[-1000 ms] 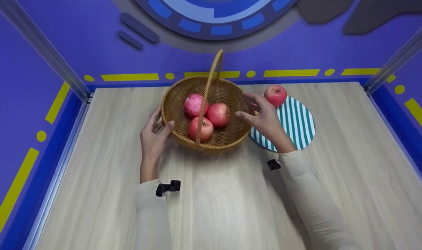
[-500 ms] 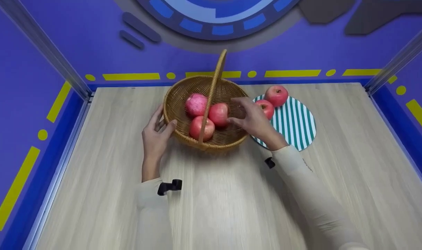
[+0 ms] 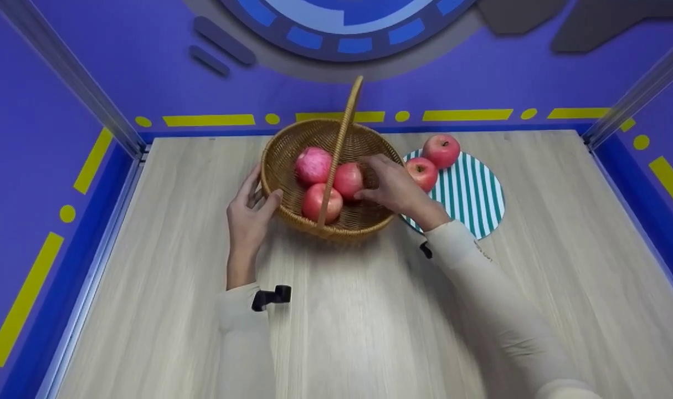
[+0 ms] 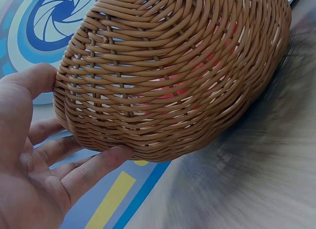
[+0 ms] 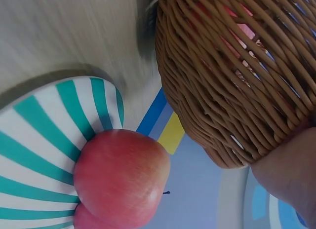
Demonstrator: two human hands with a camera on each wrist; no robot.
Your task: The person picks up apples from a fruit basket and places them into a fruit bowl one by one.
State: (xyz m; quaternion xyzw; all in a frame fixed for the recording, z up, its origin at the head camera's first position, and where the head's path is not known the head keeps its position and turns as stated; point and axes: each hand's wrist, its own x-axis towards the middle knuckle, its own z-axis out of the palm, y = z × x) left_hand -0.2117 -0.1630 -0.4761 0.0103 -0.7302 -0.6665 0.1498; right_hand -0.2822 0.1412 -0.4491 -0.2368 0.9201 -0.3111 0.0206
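Observation:
A brown wicker basket with an arched handle stands tilted toward me. Inside it lie a mottled pink apple, a front apple and a right-hand apple. My left hand holds the basket's left side, thumb at the rim and fingers against the outer weave, as the left wrist view also shows. My right hand reaches over the right rim, thumb and fingers round the right-hand apple. The wicker wall hides those fingertips in the right wrist view.
To the right, a round board with green and white stripes lies on the wooden table. Two more apples sit at its back left edge, a nearer apple and a farther apple. A blue panel rises behind.
My right hand has moved left from the apple at the board's edge, over the basket's rim, to the right-hand apple inside. My left hand has stayed on the basket, which shifted slightly.

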